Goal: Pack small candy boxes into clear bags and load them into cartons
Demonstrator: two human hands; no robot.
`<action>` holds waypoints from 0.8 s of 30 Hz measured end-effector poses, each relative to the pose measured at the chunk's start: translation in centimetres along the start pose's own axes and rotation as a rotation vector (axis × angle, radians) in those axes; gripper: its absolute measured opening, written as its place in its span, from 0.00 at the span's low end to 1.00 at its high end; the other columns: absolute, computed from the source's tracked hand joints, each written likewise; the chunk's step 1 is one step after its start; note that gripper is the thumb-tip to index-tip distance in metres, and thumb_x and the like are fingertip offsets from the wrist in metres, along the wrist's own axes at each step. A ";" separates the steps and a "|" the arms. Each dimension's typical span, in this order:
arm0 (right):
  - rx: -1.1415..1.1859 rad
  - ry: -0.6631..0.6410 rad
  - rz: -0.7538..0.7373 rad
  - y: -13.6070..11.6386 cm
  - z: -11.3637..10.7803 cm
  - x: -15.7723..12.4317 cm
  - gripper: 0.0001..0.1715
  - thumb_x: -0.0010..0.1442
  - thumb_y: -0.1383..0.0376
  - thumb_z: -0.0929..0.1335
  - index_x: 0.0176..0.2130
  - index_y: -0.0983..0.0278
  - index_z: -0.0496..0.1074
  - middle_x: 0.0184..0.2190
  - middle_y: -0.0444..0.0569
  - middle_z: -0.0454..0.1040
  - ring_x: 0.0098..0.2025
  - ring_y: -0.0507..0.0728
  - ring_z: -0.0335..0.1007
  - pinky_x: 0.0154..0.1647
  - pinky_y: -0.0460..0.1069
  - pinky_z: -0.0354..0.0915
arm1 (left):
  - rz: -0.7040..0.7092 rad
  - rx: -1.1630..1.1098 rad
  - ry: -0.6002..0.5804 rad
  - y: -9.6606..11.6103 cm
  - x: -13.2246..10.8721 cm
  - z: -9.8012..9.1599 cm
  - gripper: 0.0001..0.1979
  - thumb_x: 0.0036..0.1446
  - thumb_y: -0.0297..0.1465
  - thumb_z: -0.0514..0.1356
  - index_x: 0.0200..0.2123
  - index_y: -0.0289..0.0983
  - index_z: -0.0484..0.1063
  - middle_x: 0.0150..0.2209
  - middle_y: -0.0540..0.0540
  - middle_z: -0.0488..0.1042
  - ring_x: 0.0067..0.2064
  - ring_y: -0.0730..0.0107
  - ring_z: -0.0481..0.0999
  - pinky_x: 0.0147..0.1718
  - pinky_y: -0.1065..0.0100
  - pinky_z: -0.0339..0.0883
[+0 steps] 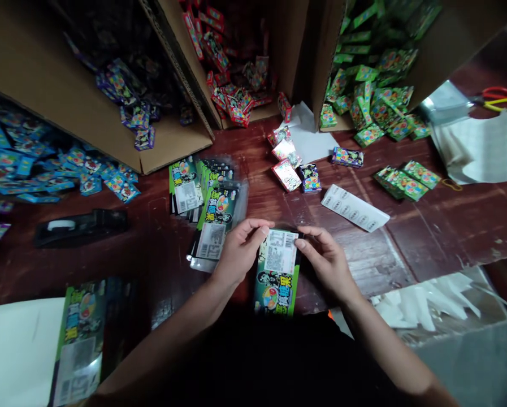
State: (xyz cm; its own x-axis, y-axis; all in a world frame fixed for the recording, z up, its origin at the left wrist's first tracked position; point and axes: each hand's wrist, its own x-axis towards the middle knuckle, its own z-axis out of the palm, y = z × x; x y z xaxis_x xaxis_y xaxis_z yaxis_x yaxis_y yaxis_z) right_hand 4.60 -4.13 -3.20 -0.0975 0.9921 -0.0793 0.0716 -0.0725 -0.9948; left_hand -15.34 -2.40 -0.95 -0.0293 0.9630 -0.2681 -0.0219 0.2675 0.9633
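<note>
Between my two hands is a flat printed candy bag (276, 285), dark green with bright lettering and a white label at the edge away from me. My left hand (239, 250) pinches its far left corner between thumb and fingers. At the far right corner, my right hand (327, 260) has a similar pinch. Just left of my left hand lies a pile of matching candy bags (219, 212), partly in clear plastic. Beyond the held bag are small red-and-white candy boxes (286, 174) and purple ones (310, 177). A sheet of round stickers (355, 208) lies beyond my right hand.
Open cartons hold blue boxes (20, 164), purple boxes (130, 93), red boxes (232, 102) and green boxes (376, 107). A black tape-dispenser-like object (81, 227) lies left. Scissors (499, 99) are far right, above a tray of white paper strips (431, 302). More bags (81, 339) lie lower left.
</note>
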 end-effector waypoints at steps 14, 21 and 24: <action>-0.136 -0.095 -0.146 -2.1 -0.9 0.9 0.10 0.64 0.58 0.71 0.46 0.56 0.79 0.47 0.49 0.79 0.51 0.59 0.75 0.56 0.57 0.71 | -0.031 0.077 -0.216 1.4 0.9 -2.4 0.09 0.58 0.36 0.67 0.40 0.40 0.81 0.49 0.44 0.81 0.51 0.62 0.78 0.56 0.56 0.67; 0.005 -0.025 0.159 -3.8 -0.3 2.0 0.14 0.57 0.54 0.75 0.35 0.62 0.77 0.30 0.45 0.77 0.31 0.53 0.70 0.32 0.48 0.67 | -0.022 0.267 -0.236 3.5 1.6 -1.9 0.08 0.57 0.36 0.66 0.35 0.38 0.79 0.35 0.47 0.81 0.37 0.68 0.78 0.40 0.64 0.71; 0.000 -0.043 0.209 -4.3 -0.7 2.2 0.14 0.57 0.54 0.75 0.34 0.62 0.78 0.30 0.45 0.78 0.32 0.53 0.70 0.33 0.48 0.67 | -0.040 0.315 -0.316 4.0 2.2 -2.3 0.10 0.58 0.38 0.66 0.35 0.37 0.79 0.36 0.46 0.81 0.38 0.68 0.79 0.42 0.64 0.71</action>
State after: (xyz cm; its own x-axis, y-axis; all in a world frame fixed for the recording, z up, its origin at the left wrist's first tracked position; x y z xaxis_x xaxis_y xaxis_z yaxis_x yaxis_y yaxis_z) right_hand 4.82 -1.60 0.97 -0.1228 0.9502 -0.2863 0.0948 -0.2760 -0.9565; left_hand -17.75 0.66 2.25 0.2728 0.9019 -0.3348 0.2904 0.2546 0.9224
